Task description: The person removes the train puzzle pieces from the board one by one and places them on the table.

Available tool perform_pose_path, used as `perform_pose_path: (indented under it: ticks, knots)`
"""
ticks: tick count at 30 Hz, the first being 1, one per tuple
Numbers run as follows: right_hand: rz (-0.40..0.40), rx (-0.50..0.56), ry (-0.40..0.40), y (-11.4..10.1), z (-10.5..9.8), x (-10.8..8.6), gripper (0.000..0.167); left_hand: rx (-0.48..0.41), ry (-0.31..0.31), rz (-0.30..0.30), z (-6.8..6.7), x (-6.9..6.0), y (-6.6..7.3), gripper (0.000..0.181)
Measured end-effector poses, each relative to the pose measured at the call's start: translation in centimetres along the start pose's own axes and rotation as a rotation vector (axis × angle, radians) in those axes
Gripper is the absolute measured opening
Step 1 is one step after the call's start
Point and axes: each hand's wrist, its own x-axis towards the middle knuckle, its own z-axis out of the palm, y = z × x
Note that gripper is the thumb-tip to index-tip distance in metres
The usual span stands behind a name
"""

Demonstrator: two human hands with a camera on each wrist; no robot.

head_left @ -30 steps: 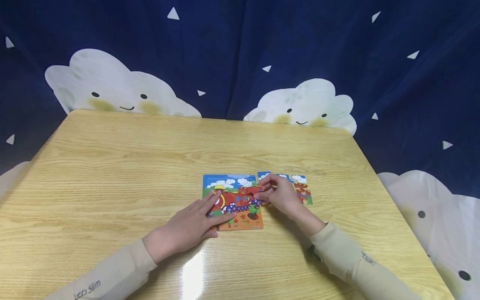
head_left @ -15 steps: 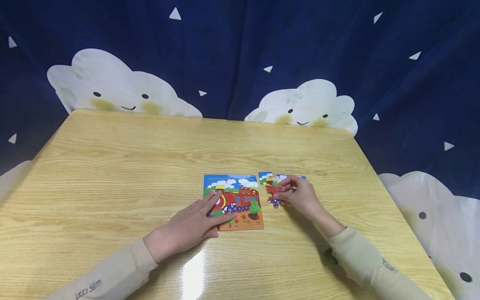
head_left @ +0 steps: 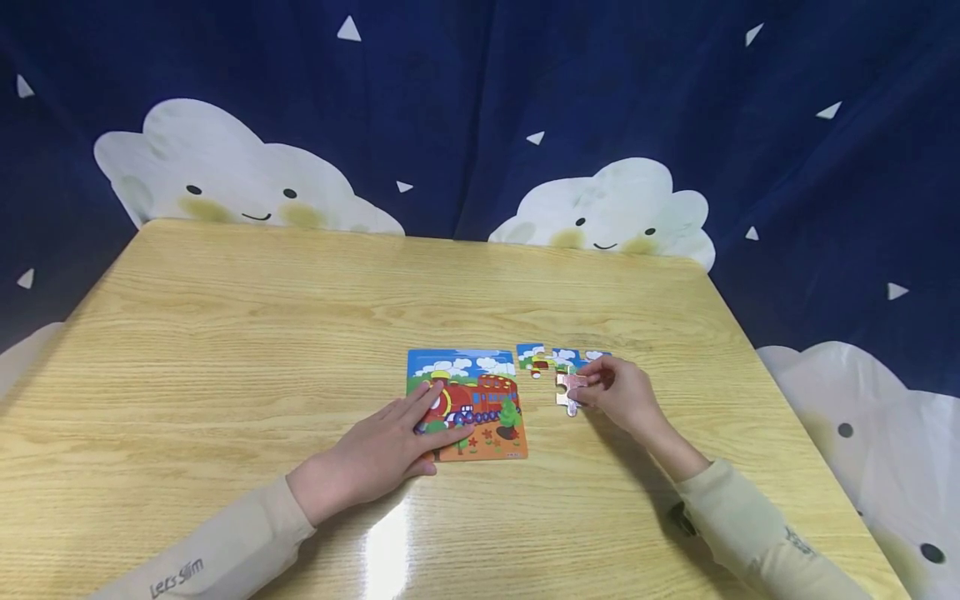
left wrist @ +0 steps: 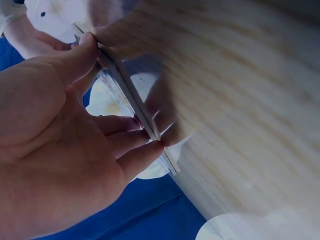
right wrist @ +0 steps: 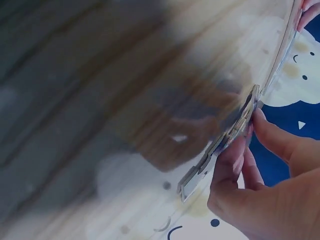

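A train picture puzzle [head_left: 487, 392] lies flat on the wooden table, with a complete-looking red engine and carriage. My left hand [head_left: 375, 446] rests across its left part, fingers spread and straight. In the left wrist view, the thumb and fingertips of the left hand [left wrist: 75, 145] touch the puzzle's thin board [left wrist: 132, 95]. To the right of the board, my right hand [head_left: 618, 396] pinches a puzzle piece [head_left: 571, 392], whose face shines with glare. Several loose puzzle pieces [head_left: 530, 357] lie just behind it, partly hidden by the right hand.
The light wooden table [head_left: 262, 317] stretches around the puzzle, with a bright reflection [head_left: 386, 542] near its front. A dark blue curtain [head_left: 442, 100] with white clouds and triangles hangs behind the table and along its sides.
My right hand has moved right, away from the board's right side, with the puzzle piece; the piece now catches the light. My left hand has stayed in place.
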Motion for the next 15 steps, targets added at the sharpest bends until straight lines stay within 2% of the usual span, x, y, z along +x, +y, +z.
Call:
perform_pose_path:
  ticks: [7, 15]
  knots:
    - [-0.064, -0.117, 0.019, 0.45, 0.04, -0.01, 0.026, -0.014, -0.008, -0.011, -0.05, -0.12, 0.10, 0.052]
    - [-0.069, -0.099, 0.019, 0.70, 0.10, -0.06, 0.025, -0.024, -0.001, -0.010, -0.04, -0.07, 0.10, 0.052]
